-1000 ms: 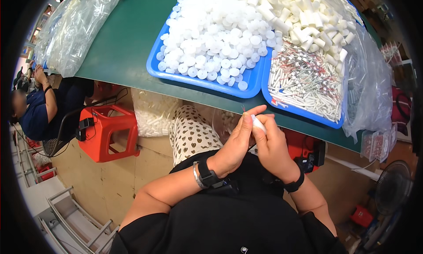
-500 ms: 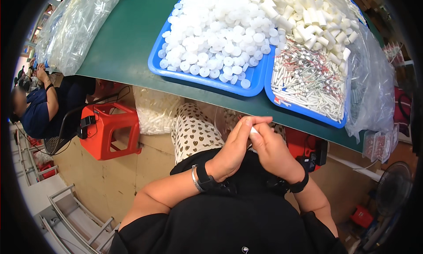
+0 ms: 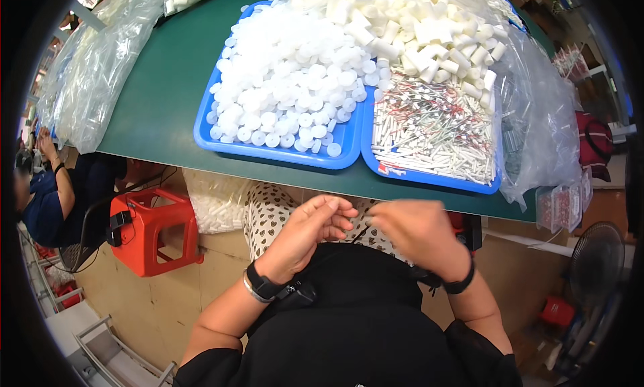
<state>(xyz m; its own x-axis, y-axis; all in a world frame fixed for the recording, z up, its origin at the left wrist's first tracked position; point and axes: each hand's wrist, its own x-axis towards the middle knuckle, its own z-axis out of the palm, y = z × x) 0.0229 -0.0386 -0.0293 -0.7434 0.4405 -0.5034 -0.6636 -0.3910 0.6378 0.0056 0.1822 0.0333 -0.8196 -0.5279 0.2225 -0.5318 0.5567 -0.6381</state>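
Over my lap, my left hand (image 3: 305, 231) is closed, its fingers curled and the thumb pressed toward them. What it holds, if anything, is hidden. To its right, a short gap away, my right hand (image 3: 422, 236) is blurred by motion, with its fingertips drawn together toward the left hand. Something small and pale seems to show at those fingertips, too smeared to name. Both hands are just below the table's front edge. Nearest beyond them is a blue tray (image 3: 439, 178) of thin white sticks (image 3: 436, 149) with red and green wires.
On the green table (image 3: 161, 92), a larger blue tray (image 3: 282, 157) holds translucent white discs (image 3: 295, 72). Cream foam cylinders (image 3: 429, 38) are heaped behind. Clear plastic bags (image 3: 547, 132) lie right. A red stool (image 3: 151, 233) and a seated person (image 3: 50, 199) are at left; a fan (image 3: 597, 263) at right.
My hands were pressed together around a small white piece; now they have come apart, the right hand moving right. The view has shifted, so the trays appear further left.
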